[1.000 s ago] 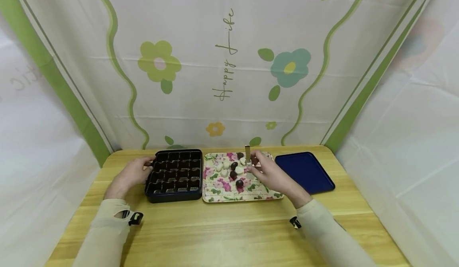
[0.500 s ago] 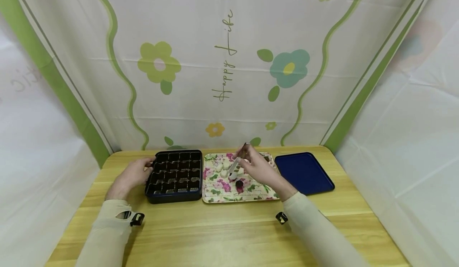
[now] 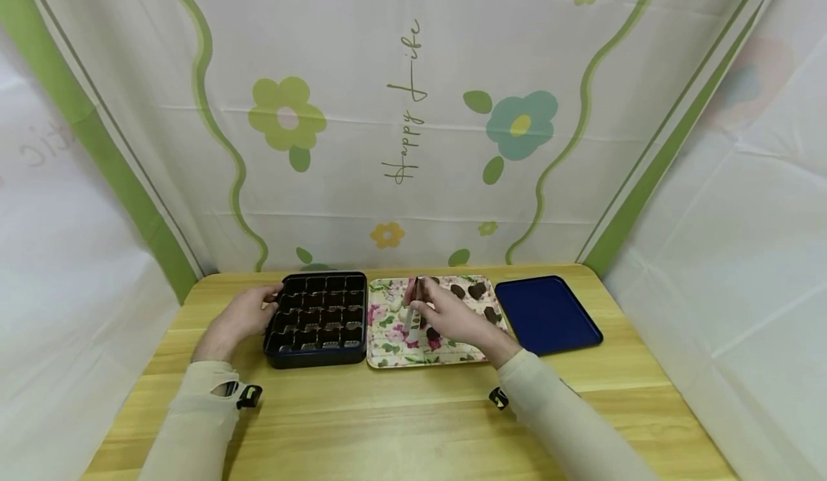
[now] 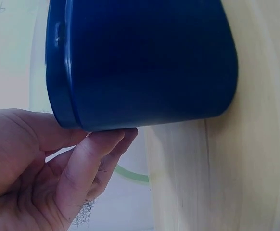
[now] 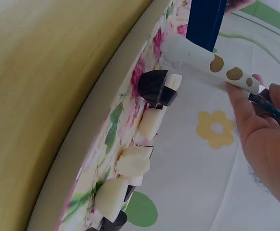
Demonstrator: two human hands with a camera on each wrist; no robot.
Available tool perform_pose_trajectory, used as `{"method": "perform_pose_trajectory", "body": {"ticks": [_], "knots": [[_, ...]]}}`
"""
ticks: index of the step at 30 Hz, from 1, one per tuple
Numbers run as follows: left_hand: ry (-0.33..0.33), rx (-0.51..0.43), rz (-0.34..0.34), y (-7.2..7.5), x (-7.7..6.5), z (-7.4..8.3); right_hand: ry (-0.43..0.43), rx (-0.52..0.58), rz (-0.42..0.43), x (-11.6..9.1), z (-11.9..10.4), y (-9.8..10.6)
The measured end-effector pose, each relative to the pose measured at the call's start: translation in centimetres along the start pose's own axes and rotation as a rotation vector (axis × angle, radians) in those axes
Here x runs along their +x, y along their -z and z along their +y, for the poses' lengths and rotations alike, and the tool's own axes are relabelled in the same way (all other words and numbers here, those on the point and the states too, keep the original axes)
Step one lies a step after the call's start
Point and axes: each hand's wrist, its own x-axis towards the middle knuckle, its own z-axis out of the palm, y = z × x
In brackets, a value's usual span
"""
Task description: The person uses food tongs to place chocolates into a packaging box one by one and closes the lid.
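Observation:
In the head view a dark blue tin [image 3: 316,360] holds a black insert [image 3: 312,318] divided into small compartments. My left hand [image 3: 242,314] is at its left rim. Fingertips touch the tin's side wall in the left wrist view. Over the floral tray [image 3: 390,356], my right hand [image 3: 449,316] pinches white-ended tongs [image 5: 217,62] with oval holes, tips pointing down. Cannot tell whether the tips hold a piece. Close by sit a dark chocolate [image 5: 153,86] and a white chocolate [image 5: 134,163]. Several more chocolates lie farther along the tray, partly hidden by the hand.
A flat blue lid [image 3: 549,316] lies right of the tray. Dark chocolates [image 3: 477,291] show at the tray's right side. The wooden table [image 3: 362,423] runs to a printed curtain [image 3: 349,201] at the back, with white cloth on both sides.
My right hand has moved left across the tray, and the tongs have swung from upright to tips down. Dark chocolates at the right are uncovered. My left hand stays at the tin.

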Motion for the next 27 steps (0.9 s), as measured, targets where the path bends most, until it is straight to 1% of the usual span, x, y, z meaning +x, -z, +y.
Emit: {"method": "perform_pose_trajectory", "body": {"ticks": [2, 6, 10, 14, 17, 21, 27], "knots": [[-0.001, -0.006, -0.004, 0.0, 0.0, 0.0, -0.018, -0.031, 0.003, -0.1, 0.0, -0.2], [0.000, -0.017, -0.008, 0.0, 0.0, -0.1, -0.029, -0.150, 0.013, -0.3, -0.2, -0.3], [0.002, -0.020, -0.012, 0.1, 0.1, -0.2, -0.069, -0.162, 0.005, -0.3, -0.4, -0.4], [-0.002, -0.016, -0.011, 0.2, 0.2, -0.3, -0.136, -0.174, -0.013, -0.2, -0.6, -0.4], [-0.009, -0.007, -0.010, 0.2, 0.1, -0.2, -0.159, -0.179, -0.007, -0.1, -0.6, -0.7], [-0.011, -0.009, -0.007, 0.2, 0.0, -0.2, -0.143, -0.151, 0.007, 0.1, -0.5, -1.3], [-0.003, -0.020, -0.004, 0.0, 0.0, -0.2, -0.074, -0.158, -0.020, 0.2, -0.4, -2.4]]}}
